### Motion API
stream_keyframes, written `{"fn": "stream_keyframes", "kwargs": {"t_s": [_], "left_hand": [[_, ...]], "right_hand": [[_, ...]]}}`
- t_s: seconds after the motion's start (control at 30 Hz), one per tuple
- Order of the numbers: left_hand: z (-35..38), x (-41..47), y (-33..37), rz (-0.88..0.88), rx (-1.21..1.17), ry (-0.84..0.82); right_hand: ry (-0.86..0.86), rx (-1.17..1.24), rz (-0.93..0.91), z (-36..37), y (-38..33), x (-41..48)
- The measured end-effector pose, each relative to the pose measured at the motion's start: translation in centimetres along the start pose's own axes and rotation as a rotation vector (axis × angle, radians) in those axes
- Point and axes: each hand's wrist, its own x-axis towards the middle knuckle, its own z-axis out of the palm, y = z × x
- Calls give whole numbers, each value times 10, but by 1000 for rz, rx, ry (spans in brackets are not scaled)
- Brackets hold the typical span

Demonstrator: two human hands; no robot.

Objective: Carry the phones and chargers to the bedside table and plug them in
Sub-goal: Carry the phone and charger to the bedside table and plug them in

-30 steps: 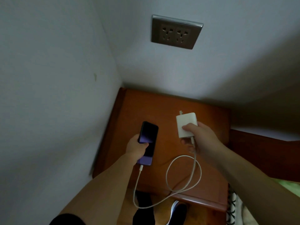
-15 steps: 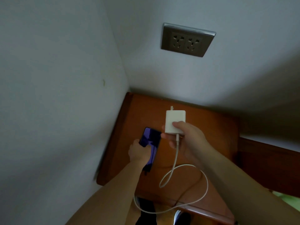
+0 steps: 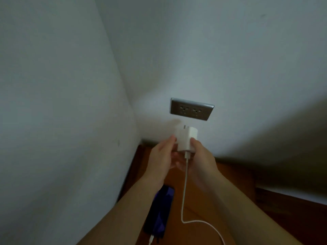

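Note:
A white charger block is held up in front of the wall, its prongs pointing up just below the grey double wall socket. My right hand grips the block from the right. My left hand touches its left side with the fingertips. A white cable hangs from the block and loops down to the right. The dark phone lies flat on the wooden bedside table, partly under my left forearm, with a cable end plugged into its near end.
White walls meet in a corner just left of the socket. The bedside table fills that corner. A dark wooden bed frame borders the table on the right.
My left hand let go of the phone, which now lies on the table, and rose to the charger block. Both hands lifted the block up toward the socket.

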Motion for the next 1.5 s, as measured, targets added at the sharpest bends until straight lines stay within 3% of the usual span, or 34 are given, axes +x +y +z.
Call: {"fn": "stream_keyframes", "kwargs": {"t_s": [0.13, 0.53, 0.77, 1.17, 1.5], "left_hand": [[11, 7, 19, 55, 150, -25], [-2, 22, 21, 52, 9, -250], [-3, 23, 25, 142, 68, -130], [4, 21, 25, 214, 116, -100], [14, 18, 23, 260, 116, -58]], "right_hand": [[-92, -51, -144, 6, -10, 11], [-131, -115, -176, 6, -25, 25], [-149, -92, -169, 19, -31, 23], [-12, -164, -165, 24, -40, 25], [-17, -202, -113, 22, -51, 24]]}}
